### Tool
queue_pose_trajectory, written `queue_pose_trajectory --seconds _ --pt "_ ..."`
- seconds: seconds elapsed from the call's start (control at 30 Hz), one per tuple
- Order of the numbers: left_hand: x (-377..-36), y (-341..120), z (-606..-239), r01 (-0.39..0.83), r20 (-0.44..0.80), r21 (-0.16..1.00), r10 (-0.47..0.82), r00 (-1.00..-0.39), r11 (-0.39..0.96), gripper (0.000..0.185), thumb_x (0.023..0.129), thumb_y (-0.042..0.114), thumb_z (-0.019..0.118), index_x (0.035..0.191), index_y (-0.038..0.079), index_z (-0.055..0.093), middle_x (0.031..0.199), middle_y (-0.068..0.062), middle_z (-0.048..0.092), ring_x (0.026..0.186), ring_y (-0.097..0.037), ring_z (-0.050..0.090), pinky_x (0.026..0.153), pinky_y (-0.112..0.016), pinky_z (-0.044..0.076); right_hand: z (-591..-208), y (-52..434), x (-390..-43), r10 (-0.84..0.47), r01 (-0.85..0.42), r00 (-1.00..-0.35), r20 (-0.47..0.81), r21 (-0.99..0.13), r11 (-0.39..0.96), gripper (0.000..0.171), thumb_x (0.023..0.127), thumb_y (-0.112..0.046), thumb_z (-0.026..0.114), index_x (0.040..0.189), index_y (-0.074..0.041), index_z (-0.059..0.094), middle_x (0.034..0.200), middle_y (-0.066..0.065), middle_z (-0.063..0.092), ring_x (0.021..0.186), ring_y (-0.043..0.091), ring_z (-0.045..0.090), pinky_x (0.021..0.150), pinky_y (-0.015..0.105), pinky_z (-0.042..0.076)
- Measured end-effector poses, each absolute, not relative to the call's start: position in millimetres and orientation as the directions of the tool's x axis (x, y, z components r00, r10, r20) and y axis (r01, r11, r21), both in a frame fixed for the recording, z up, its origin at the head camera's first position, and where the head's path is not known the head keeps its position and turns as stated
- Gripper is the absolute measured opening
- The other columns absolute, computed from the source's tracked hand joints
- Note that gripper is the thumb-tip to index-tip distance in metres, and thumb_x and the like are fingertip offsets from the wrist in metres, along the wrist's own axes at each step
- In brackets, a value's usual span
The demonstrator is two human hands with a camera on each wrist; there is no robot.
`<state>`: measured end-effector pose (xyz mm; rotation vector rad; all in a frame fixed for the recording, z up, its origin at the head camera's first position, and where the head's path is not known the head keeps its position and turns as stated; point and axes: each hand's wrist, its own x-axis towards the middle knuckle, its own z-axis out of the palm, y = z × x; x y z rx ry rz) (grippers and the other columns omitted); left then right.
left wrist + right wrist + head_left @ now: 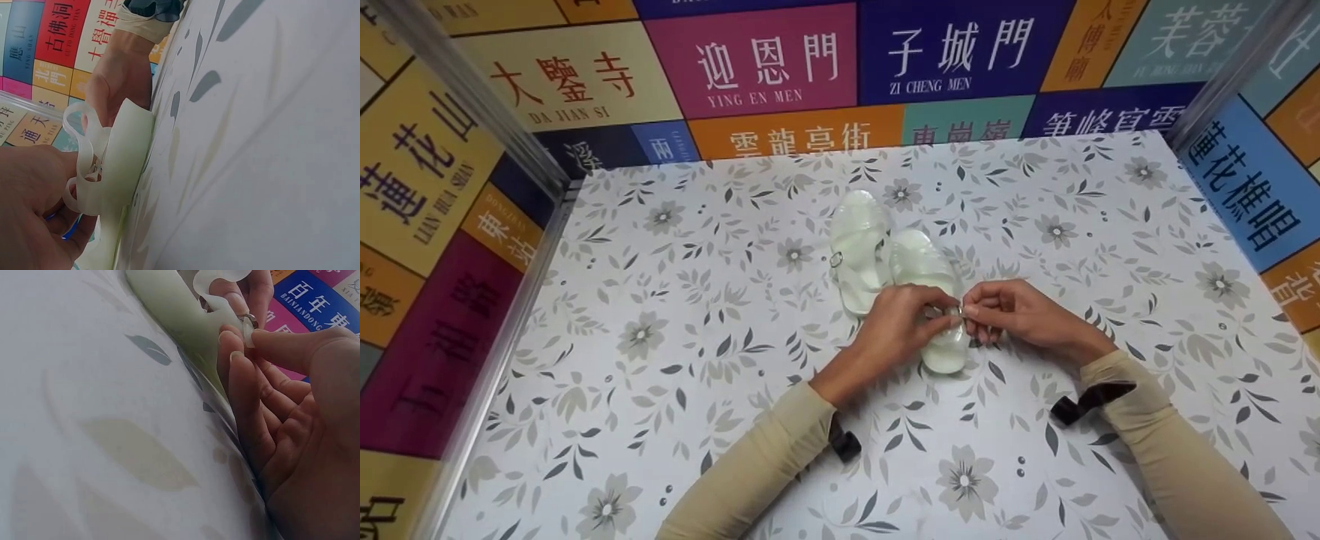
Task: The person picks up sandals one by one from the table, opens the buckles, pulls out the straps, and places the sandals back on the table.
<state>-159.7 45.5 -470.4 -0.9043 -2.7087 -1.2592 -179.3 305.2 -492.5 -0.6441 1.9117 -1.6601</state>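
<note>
Two pale translucent jelly sandals lie side by side on the floral table point(675, 322). The left sandal point(858, 247) lies untouched, its metal buckle on its left side. Both hands work on the right sandal point(930, 277) point(121, 169) point(174, 320). My left hand point(904, 326) point(34, 208) pinches its thin strap point(84, 146) near the buckle. My right hand point(1005, 311) point(270, 410) pinches the strap end at the small metal buckle point(954, 311) point(248, 320). The fingertips of both hands meet over the sandal's middle and hide that part.
Walls covered in coloured panels with Chinese characters point(780, 64) close in the table on the back, left and right, with metal corner posts point(472, 97). Beige sleeves point(757, 472) cover both forearms, each with a black wrist strap point(1091, 397).
</note>
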Motion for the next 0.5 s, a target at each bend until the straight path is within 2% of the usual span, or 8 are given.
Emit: queue_pose_trajectory --seconds 0.5 --pt "-157.6 46.3 -469.8 0.521 0.267 0.681 0.488 -0.831 0.514 0.021 0.097 0.029 0.083 0.115 0.017 0.084 0.110 0.002 0.085 0.098 -0.008 0.079 0.086 -0.011 0.056 -494.3 302.8 -178.9 -0.666 -0.046 -0.745 -0.039 -0.993 0.110 0.020 0.112 -0.007 0.057 0.113 0.012 0.063 0.087 0.005 0.075 0.070 0.009 0.069 0.062 0.021 0.059"
